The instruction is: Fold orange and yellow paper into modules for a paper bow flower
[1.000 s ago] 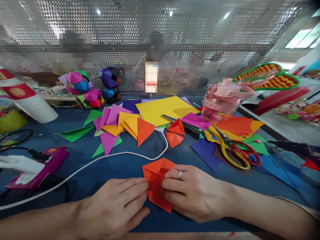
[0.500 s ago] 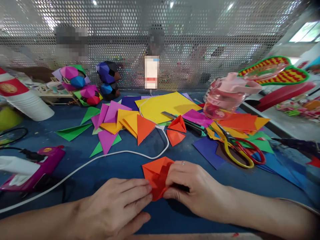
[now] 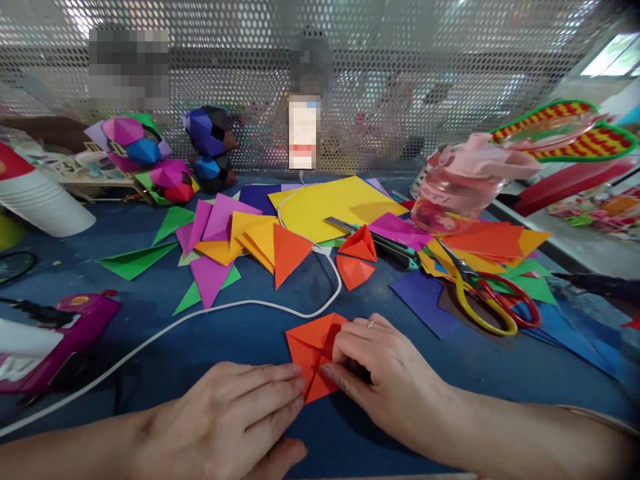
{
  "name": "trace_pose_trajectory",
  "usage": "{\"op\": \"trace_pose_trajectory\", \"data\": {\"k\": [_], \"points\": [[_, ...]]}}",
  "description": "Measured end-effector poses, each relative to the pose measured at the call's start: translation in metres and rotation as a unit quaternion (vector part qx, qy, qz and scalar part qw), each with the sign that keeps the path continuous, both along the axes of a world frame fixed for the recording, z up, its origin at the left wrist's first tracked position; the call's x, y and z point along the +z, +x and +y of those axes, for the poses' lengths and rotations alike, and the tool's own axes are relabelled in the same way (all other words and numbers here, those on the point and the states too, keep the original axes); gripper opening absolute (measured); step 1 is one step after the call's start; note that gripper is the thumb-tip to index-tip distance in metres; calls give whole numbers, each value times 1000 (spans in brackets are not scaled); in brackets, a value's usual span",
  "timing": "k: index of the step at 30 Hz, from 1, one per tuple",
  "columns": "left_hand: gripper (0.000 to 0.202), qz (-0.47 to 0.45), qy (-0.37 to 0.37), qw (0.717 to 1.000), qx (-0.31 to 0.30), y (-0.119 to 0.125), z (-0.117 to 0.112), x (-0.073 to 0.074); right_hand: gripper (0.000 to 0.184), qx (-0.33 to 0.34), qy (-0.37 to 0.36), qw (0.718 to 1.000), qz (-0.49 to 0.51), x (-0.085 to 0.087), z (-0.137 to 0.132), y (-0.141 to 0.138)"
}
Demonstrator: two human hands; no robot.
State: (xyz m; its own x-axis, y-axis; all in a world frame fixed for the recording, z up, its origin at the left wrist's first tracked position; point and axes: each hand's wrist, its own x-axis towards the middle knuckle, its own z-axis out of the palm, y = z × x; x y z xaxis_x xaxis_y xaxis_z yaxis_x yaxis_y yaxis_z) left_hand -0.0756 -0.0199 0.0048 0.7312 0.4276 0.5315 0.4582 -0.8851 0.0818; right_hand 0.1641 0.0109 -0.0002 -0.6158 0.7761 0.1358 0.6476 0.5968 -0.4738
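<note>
A folded orange-red paper (image 3: 311, 339) lies on the blue table near its front edge, with creases and flaps meeting around its middle. Stretched flat, the fingers of my left hand (image 3: 235, 413) rest on the paper's lower left edge, thumb apart below. From the right, my right hand (image 3: 383, 363) pinches the paper; its thumb presses on a flap and its curled fingers hide the right corner. Just beyond are two small folded orange paper pieces (image 3: 356, 267) and an orange folded triangle (image 3: 289, 255).
A white cable (image 3: 240, 303) curves across the table to a phone (image 3: 303, 133) by the mesh screen. Behind lie yellow paper (image 3: 340, 203) and a utility knife (image 3: 385, 243). To the right are scissors (image 3: 480, 307) and a pink bottle (image 3: 455, 187); a magenta power strip (image 3: 90, 333) sits left.
My right thumb has moved up from the paper's lower edge onto its middle, and the flap there now lies flatter. My left hand has stayed nearly in place. The view has shifted slightly.
</note>
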Motion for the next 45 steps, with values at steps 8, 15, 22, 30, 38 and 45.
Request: {"op": "trace_pose_trajectory", "data": {"k": [8, 15, 22, 30, 38, 45], "points": [[30, 1, -15, 1000, -8, -1, 2, 6, 22, 6, 51, 999, -12, -4, -1, -2], [34, 27, -1, 1000, -7, 5, 6, 7, 20, 9, 59, 998, -14, -6, -1, -2], [35, 50, 11, 998, -23, 4, 2, 7, 20, 6, 59, 998, -18, -5, -1, -3], [40, 57, 24, 998, 4, 12, -4, 4, 16, -13, 45, 999, -20, -5, -2, -1], [37, 39, 16, 999, 23, 15, -4, 7, 23, -39, -5, 999, -13, -2, -7, 0], [34, 21, 6, 999, 37, 16, -5, 3, 24, -41, -30, 999, -13, 1, -1, 12]]}}
